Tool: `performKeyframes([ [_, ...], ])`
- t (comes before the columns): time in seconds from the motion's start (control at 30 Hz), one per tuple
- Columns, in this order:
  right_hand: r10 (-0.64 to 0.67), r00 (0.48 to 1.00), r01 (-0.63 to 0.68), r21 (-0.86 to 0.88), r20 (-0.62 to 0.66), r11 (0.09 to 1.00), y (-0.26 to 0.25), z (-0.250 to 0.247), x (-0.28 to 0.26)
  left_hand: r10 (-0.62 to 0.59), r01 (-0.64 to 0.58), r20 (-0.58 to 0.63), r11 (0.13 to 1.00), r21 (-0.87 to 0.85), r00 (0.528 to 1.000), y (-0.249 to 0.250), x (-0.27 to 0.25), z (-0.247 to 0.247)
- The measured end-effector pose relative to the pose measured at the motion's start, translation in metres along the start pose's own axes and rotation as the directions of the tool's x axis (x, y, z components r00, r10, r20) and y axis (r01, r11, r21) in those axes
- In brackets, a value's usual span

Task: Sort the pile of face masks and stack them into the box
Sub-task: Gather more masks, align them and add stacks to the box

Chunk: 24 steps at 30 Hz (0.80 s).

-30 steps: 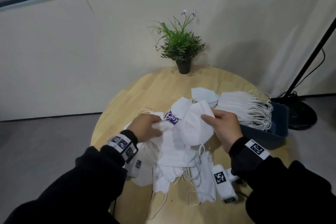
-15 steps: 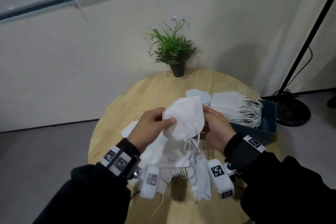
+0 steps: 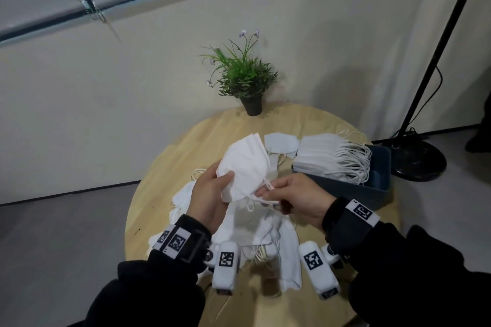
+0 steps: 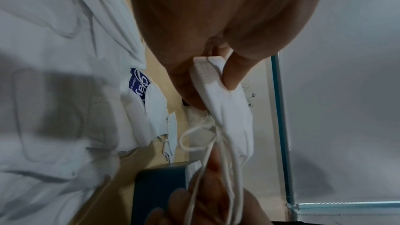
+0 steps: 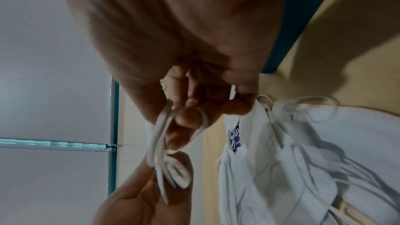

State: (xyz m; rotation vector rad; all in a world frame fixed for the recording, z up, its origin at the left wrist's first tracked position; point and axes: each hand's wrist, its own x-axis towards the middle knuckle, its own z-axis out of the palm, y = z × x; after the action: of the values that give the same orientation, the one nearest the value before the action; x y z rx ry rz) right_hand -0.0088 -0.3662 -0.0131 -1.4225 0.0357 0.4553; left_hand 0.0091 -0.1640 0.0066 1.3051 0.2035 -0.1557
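A: Where is the folded white mask (image 3: 245, 164) right now?

B: Lifted above the middle of the tabletop (image 3: 170, 167), over the loose pile of masks (image 3: 255, 228); the left hand (image 3: 210, 194) grasps its lower left edge, thumb on top and fingers curled beneath.

A: And the right hand (image 3: 295, 196)?

B: It pinches the mask's ear loops (image 3: 261, 198) at the lower right corner; in the right wrist view the cords wrap round a fingertip.

A: Where is the box (image 3: 372, 188)?

B: At the right edge of the tabletop, dark blue; a stack of flat masks (image 3: 318, 156) leans over its near-left rim, loops trailing into it.

A: Anything else?

B: One mask (image 3: 280, 142) lies flat just left of that stack; a potted plant (image 3: 245, 77) stands at the far edge; a black lamp stand (image 3: 419, 156) rests on the floor beyond the box.
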Motion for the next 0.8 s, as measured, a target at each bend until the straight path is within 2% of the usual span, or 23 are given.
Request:
performKeyframes([
  [0.03,0.017,0.999,-0.017,0.008,-0.033,1.000,0.000,0.000,0.000,-0.003,0.003,-0.002,1.000,-0.002,1.000,0.000,0.000,-0.001],
  [0.1,0.049,0.988,-0.020,0.195,-0.146,0.981,-0.002,-0.004,0.000,0.001,0.000,-0.044,0.999,0.032,0.999,-0.001,-0.001,-0.005],
  [0.17,0.043,0.982,0.048,0.461,-0.185,0.886,-0.006,-0.008,-0.001,0.004,0.004,-0.069,0.994,0.109,0.998,-0.005,-0.002,-0.010],
  [0.23,0.020,0.988,0.077,0.598,-0.153,0.797,-0.012,-0.008,-0.004,-0.014,0.023,-0.065,0.991,0.135,0.998,-0.010,-0.005,-0.011],
  [0.3,0.009,0.989,0.069,0.522,-0.144,0.850,-0.014,-0.006,-0.005,-0.030,0.035,-0.049,0.994,0.102,0.998,-0.013,-0.006,-0.007],
  [0.37,-0.047,0.983,0.102,0.317,-0.178,0.943,-0.012,-0.005,-0.004,-0.038,0.040,-0.040,0.998,0.057,0.998,-0.012,-0.007,-0.002],
  [0.43,-0.112,0.976,0.142,0.157,-0.184,0.977,-0.010,-0.006,-0.005,-0.042,0.043,-0.031,0.999,0.031,0.999,-0.009,-0.007,0.002],
  [0.53,-0.105,0.959,0.144,0.132,-0.261,0.981,-0.005,-0.009,-0.007,-0.031,0.030,0.015,0.999,0.043,0.999,-0.008,-0.010,0.007],
  [0.67,-0.099,0.907,0.143,0.080,-0.409,0.986,-0.003,-0.009,-0.005,-0.019,0.015,0.099,0.999,0.046,0.995,-0.009,-0.015,0.010],
  [0.73,-0.035,0.927,0.059,0.054,-0.374,0.997,-0.003,-0.010,-0.006,-0.028,0.025,0.119,0.999,0.028,0.992,-0.010,-0.016,0.008],
  [0.8,0.037,0.964,-0.029,0.033,-0.263,0.999,-0.003,-0.012,-0.009,-0.029,0.025,0.132,0.999,0.032,0.991,-0.012,-0.017,0.006],
])
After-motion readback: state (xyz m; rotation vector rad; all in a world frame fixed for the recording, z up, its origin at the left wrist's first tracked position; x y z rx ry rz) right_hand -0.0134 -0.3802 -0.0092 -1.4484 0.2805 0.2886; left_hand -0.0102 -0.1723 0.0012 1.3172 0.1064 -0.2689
